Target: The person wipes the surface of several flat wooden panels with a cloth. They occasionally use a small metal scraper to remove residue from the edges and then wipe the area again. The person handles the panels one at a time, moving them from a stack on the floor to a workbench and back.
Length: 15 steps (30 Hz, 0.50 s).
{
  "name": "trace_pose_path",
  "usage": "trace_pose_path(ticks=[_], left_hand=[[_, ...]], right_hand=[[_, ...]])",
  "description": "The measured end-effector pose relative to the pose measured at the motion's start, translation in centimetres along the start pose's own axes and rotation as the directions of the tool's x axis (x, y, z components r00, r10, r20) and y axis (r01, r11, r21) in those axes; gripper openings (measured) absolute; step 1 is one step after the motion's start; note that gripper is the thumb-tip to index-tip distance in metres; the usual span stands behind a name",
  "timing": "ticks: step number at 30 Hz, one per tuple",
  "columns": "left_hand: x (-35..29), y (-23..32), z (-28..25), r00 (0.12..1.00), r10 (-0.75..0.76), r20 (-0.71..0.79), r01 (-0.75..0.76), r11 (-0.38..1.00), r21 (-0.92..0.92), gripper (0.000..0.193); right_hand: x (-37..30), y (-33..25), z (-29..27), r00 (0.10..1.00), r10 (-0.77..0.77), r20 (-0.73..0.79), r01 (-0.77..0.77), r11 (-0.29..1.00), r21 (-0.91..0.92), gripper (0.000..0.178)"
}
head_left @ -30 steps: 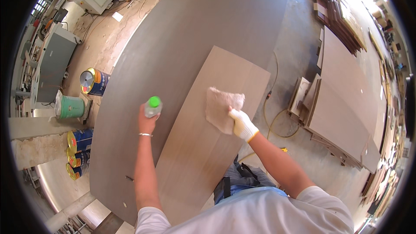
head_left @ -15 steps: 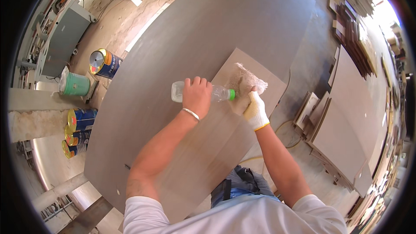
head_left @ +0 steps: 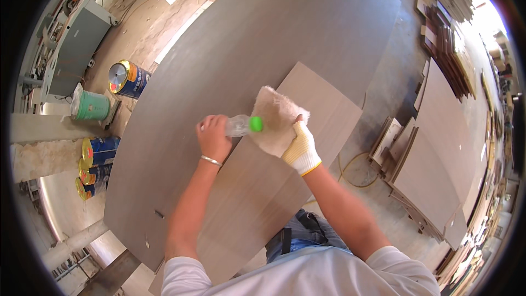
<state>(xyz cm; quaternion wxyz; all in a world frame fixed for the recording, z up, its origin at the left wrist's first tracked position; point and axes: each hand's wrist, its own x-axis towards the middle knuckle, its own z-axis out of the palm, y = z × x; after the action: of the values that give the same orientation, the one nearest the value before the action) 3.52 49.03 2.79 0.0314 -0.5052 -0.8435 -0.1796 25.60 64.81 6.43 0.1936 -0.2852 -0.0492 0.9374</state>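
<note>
My bare left hand [head_left: 215, 140], a pale band on its wrist, is wrapped round a clear plastic bottle [head_left: 236, 125]. The bottle lies sideways, and its green cap [head_left: 256, 124] points right, against or just over a fluffy beige cloth [head_left: 275, 120]. In a white knitted glove with a yellow hem, my right hand [head_left: 301, 147] grips the cloth's right edge, thumb on top. Below both hands is a brown wood-grain board [head_left: 323, 107], lying at an angle on a larger grey-brown sheet [head_left: 263, 27]. Whether the cloth touches the board I cannot tell.
Several blue-and-yellow cans [head_left: 101, 152] and a green bucket [head_left: 92, 105] stand beyond the left edge of the sheet. Stacked panels [head_left: 438, 159] lie on the right, with a yellow hose [head_left: 359, 183] on the floor before them. A grey machine cabinet [head_left: 76, 44] is at upper left.
Both hands have moved left, bringing the bottle and the cloth with them. The cloth now shows a broader, flatter face. Both grips are kept.
</note>
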Motion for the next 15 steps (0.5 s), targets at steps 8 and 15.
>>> trace_pose_path(ticks=[8, 15], left_hand=[[-7.1, -6.7, 4.3, 0.712, -0.688, 0.137, 0.525, 0.394, -0.755, 0.062], [-16.9, 4.2, 5.5, 0.696, -0.696, -0.179, 0.69, 0.716, -0.103, 0.077]], right_hand=[[-8.0, -4.5, -0.7, 0.954, -0.235, -0.186, 0.209, 0.967, -0.148, 0.056], [-11.1, -17.8, -13.7, 0.56, -0.77, -0.304, -0.034, 0.346, -0.938, 0.053]])
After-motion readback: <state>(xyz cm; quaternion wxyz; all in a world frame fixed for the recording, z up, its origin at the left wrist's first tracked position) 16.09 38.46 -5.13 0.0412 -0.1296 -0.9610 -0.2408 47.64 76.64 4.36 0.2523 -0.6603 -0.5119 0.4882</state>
